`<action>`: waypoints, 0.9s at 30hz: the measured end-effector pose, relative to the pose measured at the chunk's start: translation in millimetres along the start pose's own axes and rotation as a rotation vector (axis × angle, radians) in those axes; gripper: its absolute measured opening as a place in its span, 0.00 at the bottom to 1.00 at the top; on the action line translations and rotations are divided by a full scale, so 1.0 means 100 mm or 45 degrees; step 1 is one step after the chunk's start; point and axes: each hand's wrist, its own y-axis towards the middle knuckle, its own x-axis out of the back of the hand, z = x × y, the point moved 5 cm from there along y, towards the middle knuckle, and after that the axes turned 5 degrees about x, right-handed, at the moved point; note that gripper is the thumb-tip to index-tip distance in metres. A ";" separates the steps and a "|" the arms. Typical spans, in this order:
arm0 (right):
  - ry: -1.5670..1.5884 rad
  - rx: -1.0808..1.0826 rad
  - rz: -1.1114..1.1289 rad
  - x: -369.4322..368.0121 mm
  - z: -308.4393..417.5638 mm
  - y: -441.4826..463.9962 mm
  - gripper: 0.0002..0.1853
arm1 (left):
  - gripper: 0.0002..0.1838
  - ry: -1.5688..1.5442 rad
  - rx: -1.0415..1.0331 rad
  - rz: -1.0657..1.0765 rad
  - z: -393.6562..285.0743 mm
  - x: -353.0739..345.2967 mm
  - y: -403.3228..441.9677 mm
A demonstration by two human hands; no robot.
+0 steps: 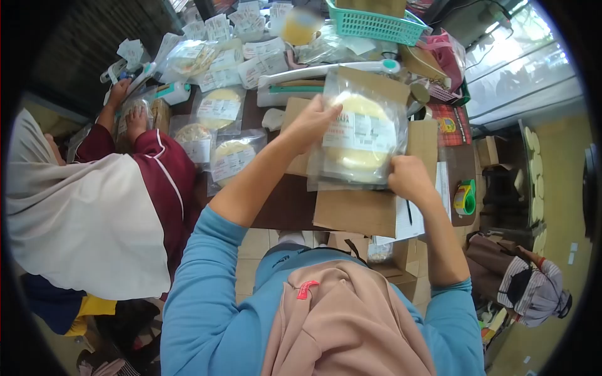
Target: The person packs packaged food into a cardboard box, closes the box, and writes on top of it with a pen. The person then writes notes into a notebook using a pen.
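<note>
Between my two hands is a clear plastic pack of pale yellow, round flatbreads (357,158) with a white printed label, tilted toward me. My left hand (311,124) grips its upper left edge, thumb in front. At the lower right edge, my right hand (409,177) is closed on the plastic. The fingers behind the pack are hidden. Beneath it lies an open cardboard box (354,210) with its flaps spread. Similar packs, such as one labelled pack (233,160), lie on the table to the left.
A long white-and-green bag sealer (295,83) lies behind the box. A green basket (376,26) stands at the back. A tape dispenser (464,197) is at the right edge, a pen (409,213) on papers nearer. At left, a co-worker's hand (136,122) rests on another pack.
</note>
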 end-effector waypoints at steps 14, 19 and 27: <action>-0.479 0.081 0.766 -0.43 0.20 0.41 0.08 | 0.17 2.092 -0.063 -0.788 -0.39 -0.67 0.05; -0.083 0.134 0.503 -0.35 0.22 0.69 0.24 | 0.06 2.277 0.048 -0.028 0.20 -0.77 -0.09; 0.205 0.171 0.647 -0.94 0.34 1.04 0.34 | 0.09 1.699 -0.624 -0.192 -0.09 -0.55 -0.79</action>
